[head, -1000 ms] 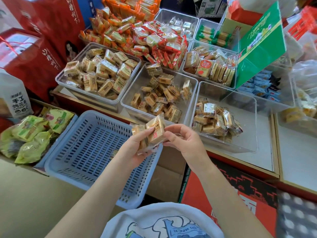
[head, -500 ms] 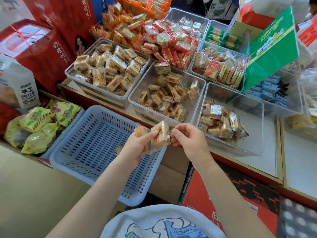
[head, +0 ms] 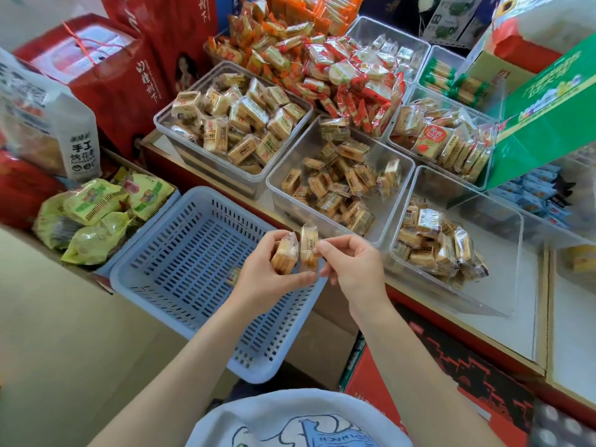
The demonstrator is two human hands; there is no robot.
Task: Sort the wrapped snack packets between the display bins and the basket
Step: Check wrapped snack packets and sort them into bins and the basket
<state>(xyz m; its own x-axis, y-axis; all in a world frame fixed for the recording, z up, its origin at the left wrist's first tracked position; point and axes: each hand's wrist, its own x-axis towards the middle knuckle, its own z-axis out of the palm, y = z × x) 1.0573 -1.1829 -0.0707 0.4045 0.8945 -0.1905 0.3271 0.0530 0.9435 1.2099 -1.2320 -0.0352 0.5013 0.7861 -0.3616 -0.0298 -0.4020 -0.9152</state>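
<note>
Both hands meet over the far right corner of the basket. Left hand grips a clear-wrapped tan snack packet, fingers curled round it. Right hand pinches a second packet at its edge, thumb and forefinger closed on the wrapper, other fingers curled under. The two packets touch, side by side and upright.

From big to small I see: a red counter edge carrying the clear display bins; the blue slotted basket just in front of it, one packet lying inside, half hidden by the left hand. Far-left bin is heaped with pale packets. Middle bin holds a looser scatter of tan ones. Right bin has a small pile in its left part. Behind those, red-and-white wrapped snacks are heaped. Green bagged snacks sit left of the basket. A green carton leans over the right-hand bins.
</note>
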